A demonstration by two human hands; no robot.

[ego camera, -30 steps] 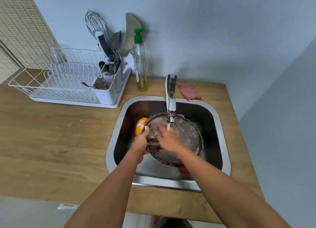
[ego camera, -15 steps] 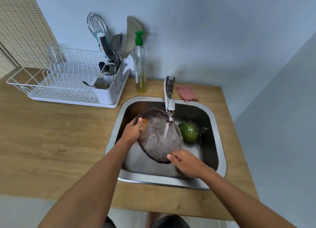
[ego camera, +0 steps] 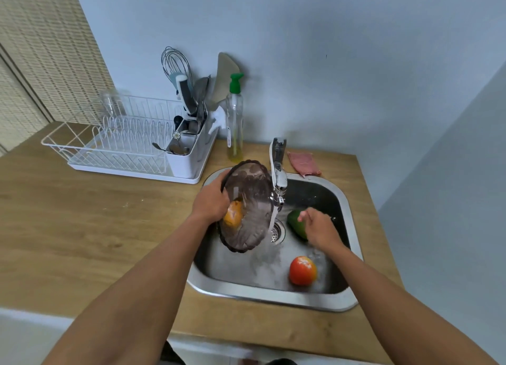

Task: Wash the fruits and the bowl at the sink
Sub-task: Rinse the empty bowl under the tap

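My left hand [ego camera: 212, 201] grips the left rim of a dark, translucent scalloped bowl [ego camera: 250, 197], held tilted on edge over the left side of the steel sink [ego camera: 273, 296]. An orange fruit [ego camera: 232, 214] shows through the bowl's wall, behind it. Water runs from the tap [ego camera: 278, 173] down to the drain. My right hand [ego camera: 319, 227] hovers with loose fingers over a green fruit [ego camera: 295, 222] at the sink's right. A red-orange fruit [ego camera: 303, 271] lies wet on the sink floor near the front.
A white dish rack [ego camera: 115, 148] with a utensil holder stands on the wooden counter [ego camera: 82, 227] at the left. A soap bottle [ego camera: 235, 123] with a green pump is behind the sink. A pink cloth [ego camera: 304, 162] lies right of the tap.
My right hand let go of the bowl and moved right, over the green fruit. My left hand lifted and tilted the bowl toward the sink's left side, which uncovered the red-orange fruit.
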